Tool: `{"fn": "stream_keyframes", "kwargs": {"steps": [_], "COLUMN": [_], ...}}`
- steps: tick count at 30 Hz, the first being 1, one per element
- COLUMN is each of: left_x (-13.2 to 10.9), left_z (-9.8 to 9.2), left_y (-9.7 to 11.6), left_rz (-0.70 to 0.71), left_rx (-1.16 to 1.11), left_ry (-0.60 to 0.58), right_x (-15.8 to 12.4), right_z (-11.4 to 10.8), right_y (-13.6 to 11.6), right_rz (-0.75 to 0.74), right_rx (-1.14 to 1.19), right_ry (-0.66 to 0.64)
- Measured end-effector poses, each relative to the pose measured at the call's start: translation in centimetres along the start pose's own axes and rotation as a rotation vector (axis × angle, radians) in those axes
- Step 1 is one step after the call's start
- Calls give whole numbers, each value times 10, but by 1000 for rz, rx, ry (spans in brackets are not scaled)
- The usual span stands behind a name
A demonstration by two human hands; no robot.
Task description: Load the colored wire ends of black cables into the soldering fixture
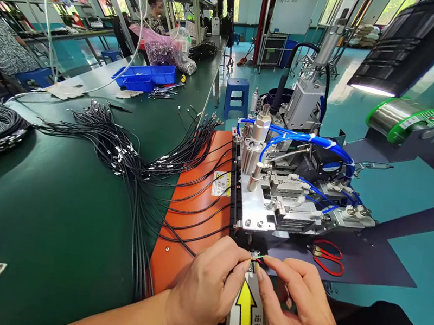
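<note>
At the near edge of the green bench (46, 223) both hands meet over a small wire end (256, 256) with thin coloured strands – the left hand (207, 287) has thumb and forefinger pinched shut on it, and the right hand (297, 307) pinches it from the other side, its other fingers loosely curled. The wire end sits just in front of the metal machine (278, 194) with blue hoses, above a label with a yellow arrow (245, 312). An orange mat (191, 219) lies to the left, crossed by black cables (127, 159) that fan out over the bench – red-handled scissors (328, 257) lie to the right, and a solder spool (403, 119) stands further back
</note>
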State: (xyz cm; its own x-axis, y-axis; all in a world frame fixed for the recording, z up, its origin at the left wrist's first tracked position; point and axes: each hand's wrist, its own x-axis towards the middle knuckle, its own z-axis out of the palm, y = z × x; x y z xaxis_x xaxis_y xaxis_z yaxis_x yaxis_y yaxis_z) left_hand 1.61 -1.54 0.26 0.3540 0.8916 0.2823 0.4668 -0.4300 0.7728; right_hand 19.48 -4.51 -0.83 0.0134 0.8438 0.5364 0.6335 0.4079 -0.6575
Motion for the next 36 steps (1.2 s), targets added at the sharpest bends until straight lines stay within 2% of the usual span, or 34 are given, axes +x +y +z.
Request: {"fn": "stream_keyframes", "kwargs": {"steps": [4, 12, 20, 23, 25, 26, 28, 30, 33, 36], "left_x": [0, 0, 0, 0, 0, 0, 1, 1, 1, 1], "left_z": [0, 2, 1, 0, 0, 0, -1, -2, -2, -1], "left_y": [0, -1, -2, -1, 0, 1, 2, 3, 3, 1], "left_rz": [-1, 9, -5, 7, 37, 52, 67, 68, 70, 76], "left_rx": [1, 27, 21, 15, 31, 43, 65, 74, 69, 61], "left_ry": [5, 15, 28, 28, 21, 13, -7, -21, -27, -33], "right_x": [-1, -3, -3, -2, 2, 5, 13, 23, 34, 37], "right_z": [-1, -1, 15, 10, 0, -7, -17, -23, -24, -21], "right_y": [3, 0, -3, -3, 0, 3, 10, 15, 18, 17], "right_rz": [15, -47, -20, -4, 56, 122, 312, 447, 510, 510], "right_rx": [-3, -17, 34, 74, 136, 174, 190, 291, 480, 527], "right_ry": [8, -53, -133, -165, -211, -228, -164, -247, -457, -534]}}
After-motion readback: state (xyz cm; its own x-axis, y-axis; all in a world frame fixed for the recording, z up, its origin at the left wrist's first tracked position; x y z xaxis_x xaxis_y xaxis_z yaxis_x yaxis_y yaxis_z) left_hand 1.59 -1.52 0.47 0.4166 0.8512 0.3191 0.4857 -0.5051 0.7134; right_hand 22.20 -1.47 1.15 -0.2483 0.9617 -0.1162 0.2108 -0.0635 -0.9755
